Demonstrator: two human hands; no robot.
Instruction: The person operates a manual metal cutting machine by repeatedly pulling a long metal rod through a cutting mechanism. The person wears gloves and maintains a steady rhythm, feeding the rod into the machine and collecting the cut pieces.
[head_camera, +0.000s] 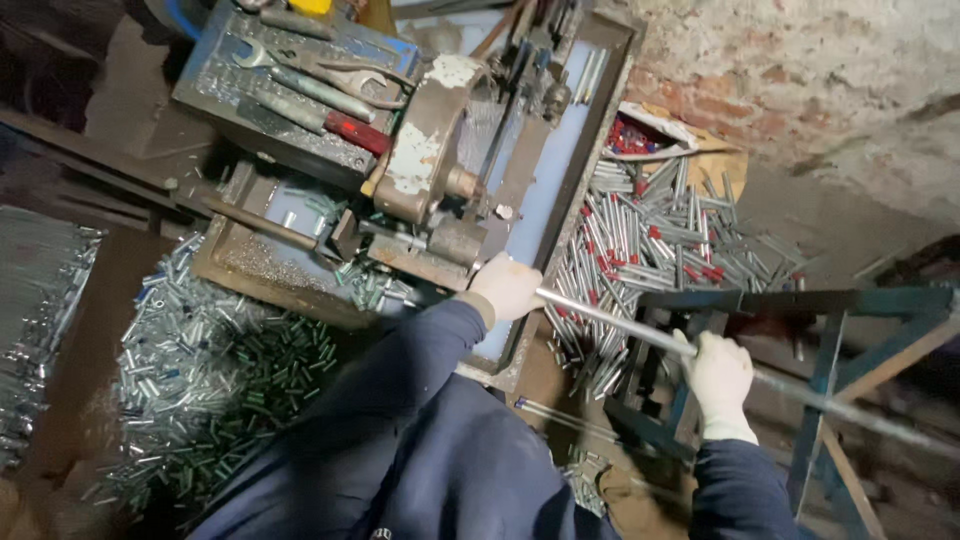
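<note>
A long metal rod (640, 330) lay across the frame (790, 300), one end at the cutting machine (450, 190). Your left hand (507, 288) & right hand (718, 378), both gloved, were closed around it. Cut tubes (650, 230) lay piled nearby.

Shiny metal rod (620, 322), white cloth gloves, rough brick wall (800, 90).

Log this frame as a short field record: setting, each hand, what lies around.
setting: workshop, brick wall, metal cutting machine
left hand: white glove, grips the long metal rod close to the machine
right hand: white glove, holds the same rod further back
left of machine: heap of short cut pieces
right of machine: pile of tubes, some red-tipped
on top: tray of spanners
</note>
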